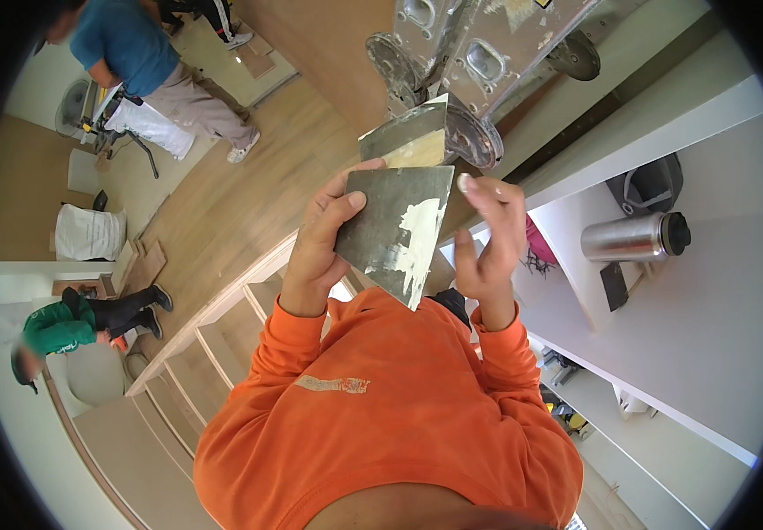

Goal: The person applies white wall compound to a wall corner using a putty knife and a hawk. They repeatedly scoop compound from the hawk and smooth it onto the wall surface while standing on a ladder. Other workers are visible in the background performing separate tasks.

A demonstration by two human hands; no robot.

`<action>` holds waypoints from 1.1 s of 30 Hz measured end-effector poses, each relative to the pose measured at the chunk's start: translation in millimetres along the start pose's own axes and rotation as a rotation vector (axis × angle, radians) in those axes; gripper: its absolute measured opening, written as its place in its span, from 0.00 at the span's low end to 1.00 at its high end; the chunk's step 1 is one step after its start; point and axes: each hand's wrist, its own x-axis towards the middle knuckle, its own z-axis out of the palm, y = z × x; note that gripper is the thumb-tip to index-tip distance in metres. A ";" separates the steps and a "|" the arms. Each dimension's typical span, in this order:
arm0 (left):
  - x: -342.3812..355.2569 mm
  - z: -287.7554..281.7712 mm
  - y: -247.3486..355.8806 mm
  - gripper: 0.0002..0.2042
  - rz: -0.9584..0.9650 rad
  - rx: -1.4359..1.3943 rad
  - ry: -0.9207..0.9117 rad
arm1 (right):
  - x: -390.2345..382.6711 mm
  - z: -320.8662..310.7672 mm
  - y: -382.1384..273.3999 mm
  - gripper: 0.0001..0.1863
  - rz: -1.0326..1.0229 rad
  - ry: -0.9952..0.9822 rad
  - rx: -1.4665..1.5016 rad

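Observation:
Before my chest, my left hand (321, 231) is closed on a flat, dark grey putty scraper (386, 212), with the thumb lying on its face. White filler (418, 243) is smeared along that blade's right side. Just beyond it, a second dark blade (408, 132) with a pale yellowish band and a white edge shows above my left fingers. Whether the same hand grips it is hidden. My right hand (492, 238) is raised beside the scraper's right edge, its fingers apart and nothing visible in them. A white smear marks one of its fingertips.
A stained metal stepladder or stilt-like frame (478, 62) stands ahead. At right, a white shelf unit (708, 336) holds a steel bottle (624, 237) and a dark bag (648, 184). Wooden framing (213, 349) lies left. A person in blue (129, 53) and one in green (68, 322) are farther left.

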 end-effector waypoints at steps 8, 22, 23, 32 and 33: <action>-7.6 -22.3 -0.2 0.25 0.015 -0.016 0.019 | 13.1 -1.1 -20.8 0.20 0.244 0.153 -0.087; -59.6 -52.4 16.1 0.18 0.111 0.539 -0.024 | -4.7 45.3 -13.8 0.17 1.333 -0.254 1.218; -59.9 -52.8 17.1 0.17 0.096 0.532 -0.026 | -1.2 45.6 -14.2 0.16 1.253 -0.333 1.111; -54.1 -58.8 4.7 0.19 0.155 0.129 0.270 | 9.6 39.7 -24.8 0.15 0.743 0.100 0.267; -52.2 -56.7 1.8 0.18 0.171 0.088 0.315 | 8.7 33.5 -31.6 0.15 0.674 0.115 0.193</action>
